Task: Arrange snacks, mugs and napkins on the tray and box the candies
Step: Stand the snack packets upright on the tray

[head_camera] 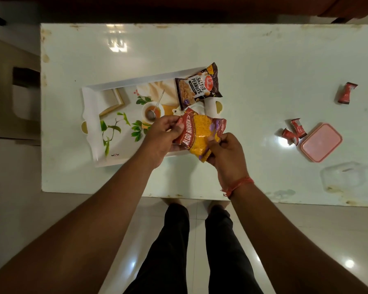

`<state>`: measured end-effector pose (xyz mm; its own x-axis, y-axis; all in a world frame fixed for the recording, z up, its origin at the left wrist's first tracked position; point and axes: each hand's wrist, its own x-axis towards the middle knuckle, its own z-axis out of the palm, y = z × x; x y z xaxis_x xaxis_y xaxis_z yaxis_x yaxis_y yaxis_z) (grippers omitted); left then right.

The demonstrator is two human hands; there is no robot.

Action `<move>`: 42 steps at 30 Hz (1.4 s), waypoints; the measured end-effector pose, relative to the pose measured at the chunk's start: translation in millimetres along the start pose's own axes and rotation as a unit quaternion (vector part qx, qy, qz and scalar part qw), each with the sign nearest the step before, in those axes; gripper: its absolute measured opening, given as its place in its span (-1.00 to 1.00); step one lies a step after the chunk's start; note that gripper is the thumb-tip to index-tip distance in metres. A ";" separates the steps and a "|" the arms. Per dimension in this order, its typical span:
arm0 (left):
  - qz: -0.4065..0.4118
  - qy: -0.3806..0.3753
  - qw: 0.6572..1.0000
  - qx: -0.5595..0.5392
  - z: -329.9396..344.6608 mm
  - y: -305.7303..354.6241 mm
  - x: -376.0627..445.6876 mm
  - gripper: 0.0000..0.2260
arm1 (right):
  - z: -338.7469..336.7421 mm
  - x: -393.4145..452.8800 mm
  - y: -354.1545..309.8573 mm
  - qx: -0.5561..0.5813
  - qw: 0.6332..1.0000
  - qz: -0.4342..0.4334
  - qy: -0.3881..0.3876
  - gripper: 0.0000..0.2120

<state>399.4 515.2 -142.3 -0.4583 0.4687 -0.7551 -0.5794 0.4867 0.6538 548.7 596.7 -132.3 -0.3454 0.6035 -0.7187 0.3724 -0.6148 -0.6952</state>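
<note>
Holding: we grip the aloo bhujia packet (201, 135) in both hands above the near right corner of the tray (89, 107); we cannot tell whether its lower edge touches the rim.
Left hand (162, 136): fingers curled onto the packet's red edge, on the side over the tray.
Right hand (225, 153): fingertips pinched on the packet's near corner, on the side away from the tray.
Peanuts: the salted peanuts packet (198, 87) lies at the tray's far right corner, its top end overhanging the far rim.
Candies: two red candies (293, 132) sit well to the right of the tray, touching or nearly touching the pink-lidded box (321, 143); a third candy (346, 93) lies farther right and toward the back.
Clear tub (341, 177): right of the tray, nearer to us than the pink box, faint against the table (263, 49).
Risk, slide: we judge the slick, puffy packet could skid off the tray's right edge if we set it half on the rim.
Risk, knock: laying it too close could nudge the overhanging peanuts off the tray.
Risk, crowding: both packets bunched on the right would, we think, leave awkward space for mugs and napkins, neither of which we see here.
Risk, grip: pinching only the edges may let the heavy middle sag and twist as we lower it.
</note>
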 end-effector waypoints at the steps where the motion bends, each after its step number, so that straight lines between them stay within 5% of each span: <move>1: 0.023 -0.001 0.999 0.025 -3.2 0.3 0.2 -0.75 | -2.2 -0.7 3.7 -0.053 0.998 -0.014 0.016 -0.87; 6: 0.113 -0.075 0.963 0.233 -11.9 18.0 1.6 -0.70 | -19.9 3.3 -8.2 -0.302 0.915 -0.245 0.106 -0.55; 8: 0.141 -0.115 0.934 0.309 -9.0 28.5 1.3 -0.67 | -22.2 9.7 -22.9 -0.359 0.884 -0.299 0.018 -0.43; 11: 0.200 -0.161 0.878 0.405 -0.5 41.1 1.1 -0.63 | -12.3 16.4 -44.2 -0.421 0.860 -0.261 -0.122 -0.47; 14: 0.294 -0.106 0.848 0.428 8.3 44.4 1.4 -0.60 | -4.2 21.9 -53.1 -0.384 0.891 -0.234 -0.065 -0.71; 19: 0.215 0.151 0.929 0.259 16.2 8.7 9.5 -0.64 | -1.4 37.2 -32.2 -0.214 0.969 -0.108 0.055 -0.81; 22: 0.174 0.102 0.911 0.360 29.8 -12.9 4.8 -0.62 | 4.4 41.3 -21.1 -0.160 0.984 -0.037 0.063 -0.77; 25: 0.187 0.035 0.865 0.464 41.0 -31.1 1.4 -0.54 | 6.3 44.3 -12.5 -0.236 0.967 -0.058 0.078 -0.81; 31: 0.205 0.025 0.806 0.555 44.6 -51.5 9.1 -0.45 | -2.9 52.2 -9.5 -0.315 0.940 -0.093 0.096 -0.87; 42: 0.169 0.010 0.767 0.618 41.9 -62.8 4.1 -0.36 | -11.9 68.0 -18.9 -0.306 0.939 -0.121 0.100 -0.90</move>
<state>462.1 517.4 -184.5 -0.4585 0.7168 -0.5253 0.6521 0.6730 0.3492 528.5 655.4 -168.0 -0.3383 0.8086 -0.4814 0.7501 -0.0772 -0.6568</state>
